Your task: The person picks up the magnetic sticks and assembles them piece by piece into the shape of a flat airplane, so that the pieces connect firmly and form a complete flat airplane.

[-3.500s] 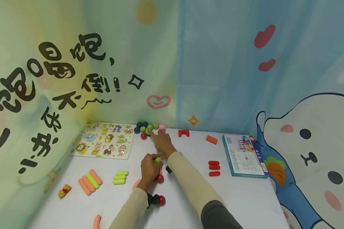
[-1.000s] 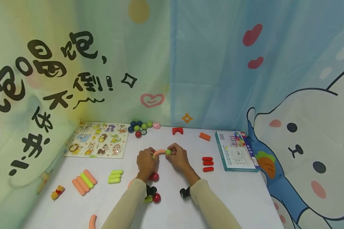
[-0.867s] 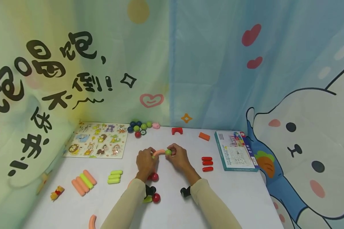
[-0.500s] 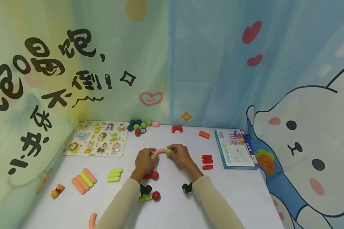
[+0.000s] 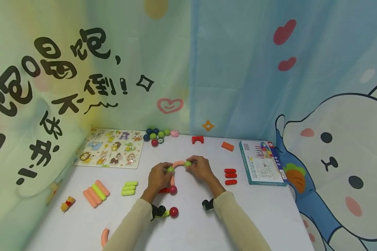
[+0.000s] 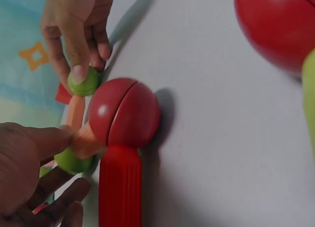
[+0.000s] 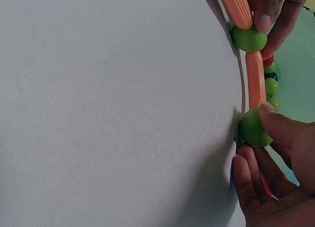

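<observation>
On the white table (image 5: 264, 209) both hands hold a chain of toy pieces. My left hand (image 5: 166, 170) pinches a green ball (image 5: 170, 169) at one end of a curved orange piece (image 5: 178, 163). My right hand (image 5: 191, 164) pinches a second green ball (image 5: 187, 163) at the other end. From the left ball a short orange stick (image 6: 83, 141) runs to a red ball (image 6: 123, 113), which meets a red stick (image 6: 119, 187). In the right wrist view the curved orange piece (image 7: 255, 86) joins the green ball (image 7: 255, 128) under my right fingers to the green ball (image 7: 248, 39) at my left fingers.
An animal puzzle board (image 5: 111, 148) and a cluster of balls (image 5: 155, 136) lie at the back left. A red arch block (image 5: 197, 139), orange block (image 5: 227, 146), three red sticks (image 5: 230, 176) and a box (image 5: 262, 162) lie right. Green sticks (image 5: 130, 187) lie left, another red ball (image 5: 174, 212) near.
3.5 s ago my right hand reached to the ball cluster at the back. It has since come back and holds a green ball on the curved piece. Over the last second the hands barely moved.
</observation>
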Available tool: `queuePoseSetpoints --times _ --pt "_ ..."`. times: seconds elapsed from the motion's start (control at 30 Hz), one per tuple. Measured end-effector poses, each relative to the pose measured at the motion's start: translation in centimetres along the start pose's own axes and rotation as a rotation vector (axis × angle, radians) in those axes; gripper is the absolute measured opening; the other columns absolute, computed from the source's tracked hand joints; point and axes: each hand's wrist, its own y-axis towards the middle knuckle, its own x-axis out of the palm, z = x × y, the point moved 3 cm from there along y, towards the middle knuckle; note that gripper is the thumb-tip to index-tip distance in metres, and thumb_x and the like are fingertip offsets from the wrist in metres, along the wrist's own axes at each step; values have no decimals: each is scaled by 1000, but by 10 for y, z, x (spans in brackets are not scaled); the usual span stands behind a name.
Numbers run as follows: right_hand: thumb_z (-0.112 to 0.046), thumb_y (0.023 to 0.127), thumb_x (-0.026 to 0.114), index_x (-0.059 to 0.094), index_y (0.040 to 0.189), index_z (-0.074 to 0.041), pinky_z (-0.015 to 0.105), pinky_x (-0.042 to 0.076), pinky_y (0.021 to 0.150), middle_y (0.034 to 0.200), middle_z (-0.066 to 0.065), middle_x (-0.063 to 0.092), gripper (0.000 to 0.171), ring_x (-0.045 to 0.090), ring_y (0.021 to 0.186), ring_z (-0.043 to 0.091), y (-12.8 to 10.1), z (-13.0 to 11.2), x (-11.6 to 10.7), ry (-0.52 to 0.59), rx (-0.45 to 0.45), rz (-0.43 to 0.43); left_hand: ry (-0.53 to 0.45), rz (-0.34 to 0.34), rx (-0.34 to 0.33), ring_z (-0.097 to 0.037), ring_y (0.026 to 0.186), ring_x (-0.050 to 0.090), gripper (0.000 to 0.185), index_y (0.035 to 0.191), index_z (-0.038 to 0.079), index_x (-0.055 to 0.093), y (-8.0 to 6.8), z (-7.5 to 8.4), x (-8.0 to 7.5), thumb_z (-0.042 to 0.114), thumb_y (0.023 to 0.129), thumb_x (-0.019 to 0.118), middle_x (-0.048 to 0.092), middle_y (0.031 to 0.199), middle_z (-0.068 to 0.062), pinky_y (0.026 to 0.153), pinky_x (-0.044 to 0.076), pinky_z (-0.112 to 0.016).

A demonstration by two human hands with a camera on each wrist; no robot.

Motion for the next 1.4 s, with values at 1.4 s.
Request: queuePoseSetpoints --times 1.4 --pt "-18 93 83 79 120 -14 39 57 93 117 6 76 28 66 102 19 5 8 4 17 77 19 283 487 -330 -47 103 59 37 127 -2 69 -70 -96 -158 18 96 73 72 111 -27 85 45 -58"
